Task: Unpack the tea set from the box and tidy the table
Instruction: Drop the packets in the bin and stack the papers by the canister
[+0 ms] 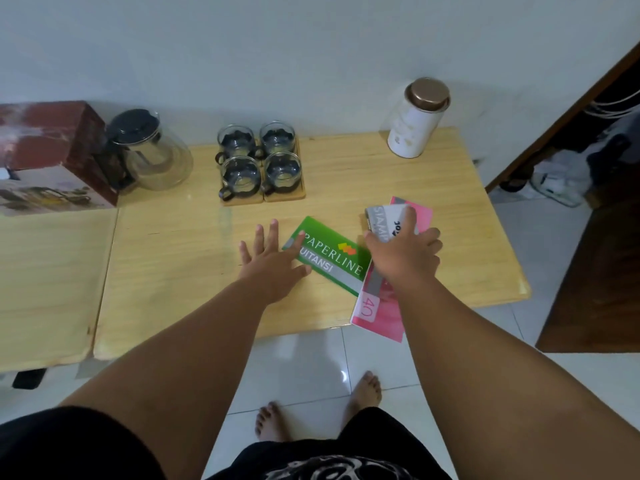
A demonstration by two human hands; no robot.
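Wooden table [346, 168] against white wall, left hand [273, 261] flat, spread, right hand [403, 252] gripping grey booklet [381, 220]

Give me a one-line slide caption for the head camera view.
Tea set unpacked: left hand reaches the green receipt book while right hand gathers booklets.

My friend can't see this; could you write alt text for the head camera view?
A person's left hand rests on a green receipt book while the right hand gathers a grey booklet and pink booklet; teapot and four glass cups stand behind.
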